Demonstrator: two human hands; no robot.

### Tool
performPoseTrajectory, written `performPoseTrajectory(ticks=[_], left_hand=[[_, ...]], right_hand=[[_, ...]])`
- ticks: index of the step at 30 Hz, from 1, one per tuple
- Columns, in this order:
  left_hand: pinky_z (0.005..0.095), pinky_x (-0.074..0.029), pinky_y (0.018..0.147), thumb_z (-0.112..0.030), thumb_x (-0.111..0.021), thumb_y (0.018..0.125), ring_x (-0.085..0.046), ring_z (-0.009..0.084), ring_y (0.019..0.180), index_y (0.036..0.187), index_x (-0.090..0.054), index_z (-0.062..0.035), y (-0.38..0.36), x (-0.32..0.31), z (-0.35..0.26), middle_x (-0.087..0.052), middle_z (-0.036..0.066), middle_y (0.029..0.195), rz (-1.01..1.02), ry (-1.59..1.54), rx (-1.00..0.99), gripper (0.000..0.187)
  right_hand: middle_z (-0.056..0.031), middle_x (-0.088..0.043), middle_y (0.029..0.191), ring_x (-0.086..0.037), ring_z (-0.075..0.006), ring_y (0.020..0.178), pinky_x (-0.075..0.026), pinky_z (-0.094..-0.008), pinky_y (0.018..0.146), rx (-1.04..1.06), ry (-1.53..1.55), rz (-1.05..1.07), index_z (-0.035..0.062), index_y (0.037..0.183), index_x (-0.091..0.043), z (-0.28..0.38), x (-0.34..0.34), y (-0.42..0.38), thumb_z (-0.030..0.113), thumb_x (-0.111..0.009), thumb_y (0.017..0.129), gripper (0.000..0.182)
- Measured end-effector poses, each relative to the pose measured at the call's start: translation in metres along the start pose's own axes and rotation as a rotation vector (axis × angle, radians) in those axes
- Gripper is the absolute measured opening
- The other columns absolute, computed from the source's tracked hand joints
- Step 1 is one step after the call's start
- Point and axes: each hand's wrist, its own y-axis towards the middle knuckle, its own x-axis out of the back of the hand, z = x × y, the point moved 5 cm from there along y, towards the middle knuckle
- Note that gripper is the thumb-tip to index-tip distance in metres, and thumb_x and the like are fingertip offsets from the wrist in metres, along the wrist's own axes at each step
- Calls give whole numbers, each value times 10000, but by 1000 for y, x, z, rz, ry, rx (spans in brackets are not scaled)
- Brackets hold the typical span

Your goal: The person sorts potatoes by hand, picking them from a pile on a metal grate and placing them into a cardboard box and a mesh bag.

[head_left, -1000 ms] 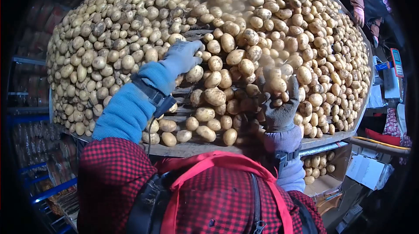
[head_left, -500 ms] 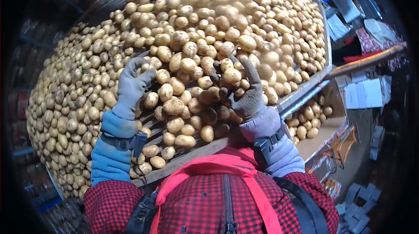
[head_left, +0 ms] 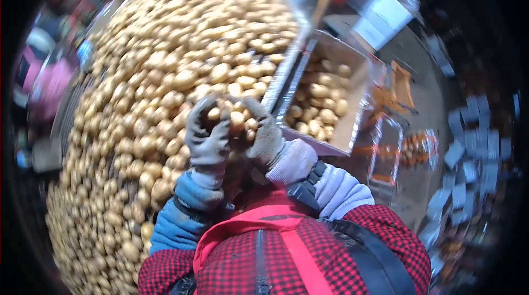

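Observation:
Gloved in grey, my left hand (head_left: 208, 135) curls its fingers around small potatoes close to my chest. My right hand (head_left: 265, 134), in a dirty grey glove, is bent round the same cluster from the other side. Between the two hands several small potatoes (head_left: 237, 119) show. Just beyond them lies a big heap of potatoes (head_left: 160, 96) on a large metal-edged table (head_left: 287, 65). The picture is partly smeared by motion.
A cardboard box (head_left: 352, 124) holding potatoes stands to the right of the table. Farther right are an orange stool (head_left: 402, 85), a netted bag of potatoes (head_left: 419, 149) and many grey blocks (head_left: 474, 135). Another person in pink (head_left: 50, 83) is at the left.
The view has swung to the right, towards the box. My two hands have come together, with my left hand now curled around potatoes too.

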Motion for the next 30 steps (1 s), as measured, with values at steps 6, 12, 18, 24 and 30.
performPoseTrajectory(ticks=[6, 12, 18, 24, 30], left_hand=[[350, -545, 989, 65, -683, 930, -659, 198, 1110, 1339, -592, -4, -38, -132, 6, -666, 135, 1263, 204, -280, 97, 424], [398, -462, 1112, 17, -726, 921, -606, 252, 1262, 1324, -590, -4, -77, -254, 31, -620, 175, 1380, 559, -253, 79, 426], [361, -495, 1059, 11, -653, 979, -629, 207, 1178, 1365, -560, -1, -141, -354, 31, -647, 128, 1301, 826, -286, 252, 398], [334, -501, 1053, 39, -646, 957, -620, 191, 1200, 1393, -539, 2, -185, -416, 43, -630, 113, 1320, 975, -304, 444, 451], [347, -520, 1012, -56, -672, 975, -646, 218, 1158, 1414, -517, 17, -137, -525, 55, -658, 113, 1278, 1078, -304, 365, 471]], right_hand=[[-65, -656, 1306, -675, -162, 1123, -574, -307, 969, 329, -433, -221, 121, 1462, -535, 97, 63, -75, 347, -533, 1068, 454], [-70, -639, 1340, -666, -198, 1156, -564, -367, 1005, 478, 204, -257, 124, 1423, -572, 169, 127, -151, 433, -542, 1067, 473], [-47, -674, 1279, -677, -193, 1119, -587, -418, 948, 551, 369, -420, 168, 1392, -597, 199, 196, -232, 490, -514, 1064, 467], [41, -635, 884, -591, -63, 719, -492, -225, 602, 687, 389, -786, 175, 1151, -682, 229, 229, -282, 479, -544, 1050, 348], [-16, -719, 1006, -712, -163, 877, -601, -280, 791, 758, 345, -642, 175, 1169, -683, 326, 271, -251, 473, -597, 1020, 344]])
